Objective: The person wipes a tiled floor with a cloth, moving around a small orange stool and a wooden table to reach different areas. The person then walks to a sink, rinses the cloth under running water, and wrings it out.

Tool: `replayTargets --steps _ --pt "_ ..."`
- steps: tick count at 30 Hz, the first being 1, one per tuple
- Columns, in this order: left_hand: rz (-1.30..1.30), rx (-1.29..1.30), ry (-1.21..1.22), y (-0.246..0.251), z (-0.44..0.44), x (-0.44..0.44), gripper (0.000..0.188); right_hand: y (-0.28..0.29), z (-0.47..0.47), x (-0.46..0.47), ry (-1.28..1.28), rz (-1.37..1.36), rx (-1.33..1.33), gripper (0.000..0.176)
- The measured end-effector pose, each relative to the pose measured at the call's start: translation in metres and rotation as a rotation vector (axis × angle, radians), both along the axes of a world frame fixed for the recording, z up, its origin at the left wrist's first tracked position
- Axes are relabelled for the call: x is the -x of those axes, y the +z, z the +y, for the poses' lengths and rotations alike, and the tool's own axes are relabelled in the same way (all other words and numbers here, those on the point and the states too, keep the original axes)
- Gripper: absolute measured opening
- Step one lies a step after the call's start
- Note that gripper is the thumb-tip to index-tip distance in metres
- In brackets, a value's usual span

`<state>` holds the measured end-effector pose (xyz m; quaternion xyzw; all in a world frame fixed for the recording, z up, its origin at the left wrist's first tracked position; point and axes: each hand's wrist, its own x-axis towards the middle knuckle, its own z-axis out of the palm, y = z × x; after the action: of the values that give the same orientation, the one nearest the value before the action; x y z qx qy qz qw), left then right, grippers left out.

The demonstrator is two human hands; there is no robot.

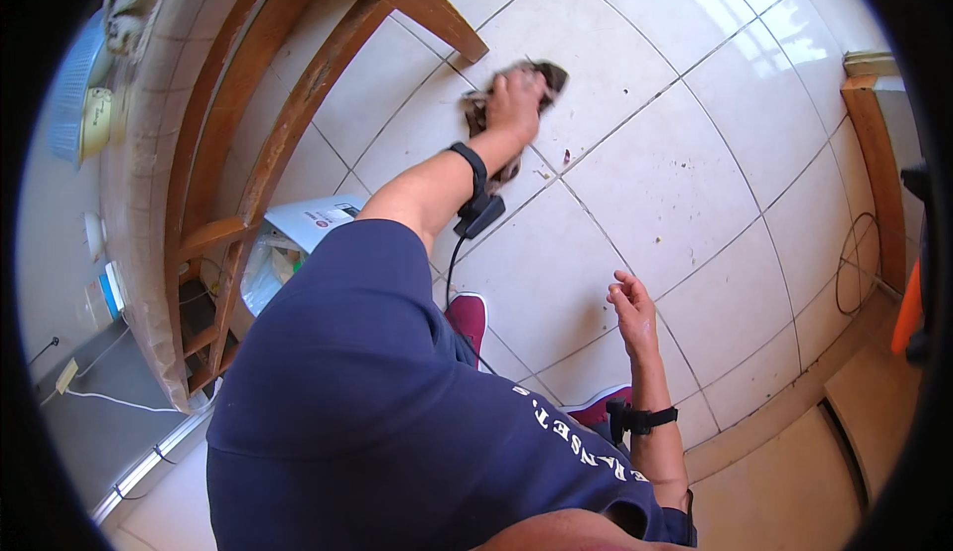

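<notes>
My left hand (515, 108) reaches far forward, pressing a brown patterned cloth (552, 78) onto the white floor tiles (595, 201). Hand and cloth are blurred by motion, and part of the cloth lies hidden under my hand and wrist. Beside the cloth a dark red scrap (566, 156) and a small yellowish scrap (543, 174) lie near a grout joint. My right hand (635, 316) hangs above the floor at the lower right, holding nothing, its fingers loosely bent and apart. A black strap with a small device circles each wrist.
A wooden table leg (454, 30) stands just beyond the cloth, joined to a frame with rails on the left. Beneath it sits a light-coloured bin (313, 212) with a plastic liner. Crumbs are scattered across the tiles. At the right are a wooden post (875, 171) and a wire loop (856, 264).
</notes>
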<state>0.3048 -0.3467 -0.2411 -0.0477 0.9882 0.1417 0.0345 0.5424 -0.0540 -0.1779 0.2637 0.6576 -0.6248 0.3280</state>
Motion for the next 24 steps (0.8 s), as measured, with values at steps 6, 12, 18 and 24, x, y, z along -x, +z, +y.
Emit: replayTargets --steps 6,12,18,24 --pt "-0.092 -0.131 -0.368 0.007 0.047 -0.091 0.033 -0.008 -0.003 -0.003 0.119 0.089 -0.044 0.036" --pt "-0.266 -0.519 -0.417 0.015 0.011 -0.077 0.032 -0.010 -0.003 0.007 0.228 0.128 -0.112 0.035" --pt "-0.030 -0.143 0.120 0.032 -0.115 -0.019 0.038 -0.008 -0.011 0.001 0.222 0.134 -0.081 0.035" --pt "-0.151 0.197 0.178 0.001 -0.156 -0.024 0.040 -0.016 -0.009 -0.024 0.230 0.036 -0.103 0.035"
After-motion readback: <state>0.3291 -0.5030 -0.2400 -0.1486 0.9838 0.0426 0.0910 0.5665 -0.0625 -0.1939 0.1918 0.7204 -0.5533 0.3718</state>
